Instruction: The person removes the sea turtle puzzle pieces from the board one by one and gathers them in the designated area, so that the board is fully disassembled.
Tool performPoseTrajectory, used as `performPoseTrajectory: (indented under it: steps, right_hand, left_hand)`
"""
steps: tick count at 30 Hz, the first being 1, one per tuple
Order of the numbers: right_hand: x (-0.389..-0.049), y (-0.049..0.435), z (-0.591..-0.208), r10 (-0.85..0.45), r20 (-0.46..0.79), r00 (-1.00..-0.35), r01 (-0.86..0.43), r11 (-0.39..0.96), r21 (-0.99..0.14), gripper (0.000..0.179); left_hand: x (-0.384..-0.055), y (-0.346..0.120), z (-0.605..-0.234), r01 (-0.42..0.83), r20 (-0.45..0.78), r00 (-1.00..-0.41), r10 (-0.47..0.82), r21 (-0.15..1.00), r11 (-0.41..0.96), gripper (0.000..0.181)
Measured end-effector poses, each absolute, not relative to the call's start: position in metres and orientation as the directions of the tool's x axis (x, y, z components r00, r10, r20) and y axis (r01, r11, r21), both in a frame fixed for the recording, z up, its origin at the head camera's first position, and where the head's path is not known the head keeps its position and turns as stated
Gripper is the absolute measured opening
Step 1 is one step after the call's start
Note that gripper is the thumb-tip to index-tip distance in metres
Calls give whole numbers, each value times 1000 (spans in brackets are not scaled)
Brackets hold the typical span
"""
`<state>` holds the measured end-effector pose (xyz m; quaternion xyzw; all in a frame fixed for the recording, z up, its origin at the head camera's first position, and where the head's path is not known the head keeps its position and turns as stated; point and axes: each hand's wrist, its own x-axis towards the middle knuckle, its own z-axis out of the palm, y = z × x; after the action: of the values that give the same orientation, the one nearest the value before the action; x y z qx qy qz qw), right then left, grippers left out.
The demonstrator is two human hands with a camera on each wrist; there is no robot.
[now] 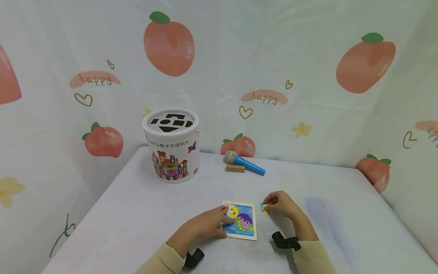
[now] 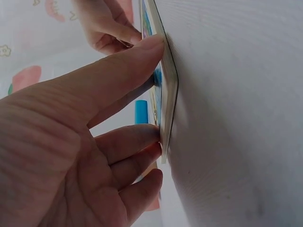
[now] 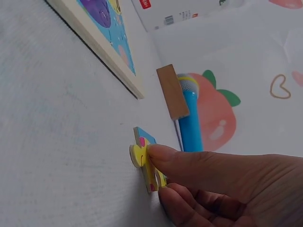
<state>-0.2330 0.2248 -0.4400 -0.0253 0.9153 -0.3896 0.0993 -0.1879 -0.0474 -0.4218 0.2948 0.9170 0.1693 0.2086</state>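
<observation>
Shows a peach-printed cloth (image 1: 219,57) hanging behind a pale worktop (image 1: 130,224). Has a white bucket (image 1: 172,152) with shaped holes on top standing at the back left. Rests the left hand (image 1: 210,222), loosely spread, on the left side of a square puzzle board (image 1: 244,222) lying flat on the worktop, with the thumb at the near edge. Has a blue toy microphone (image 1: 248,163) well behind the board, and a brown block (image 1: 235,168) just in front of it. Pinches a small yellow-and-blue puzzle piece (image 3: 143,158) in the right hand (image 1: 280,203), just right of the board and apart from it.
</observation>
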Motion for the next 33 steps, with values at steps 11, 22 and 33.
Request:
performPoseTrajectory:
  steps: [11, 22, 33]
  right_hand:
    - [-234, 214, -424, -148, -83, -986, -47, 708, -705, 15]
    - [-234, 169, -418, -366, -89, -926, -192, 662, -724, 17]
    - [-235, 147, -425, -332, -162, -929, -120, 686, -717, 8]
  left_hand:
    - [-190, -45, -420, 473, -279, -747, 604, 415, 777, 55]
    - [-190, -35, -422, 464, -297, -766, 570, 360, 810, 58]
    - [-190, -35, -422, 499, -298, -759, 579, 307, 811, 56]
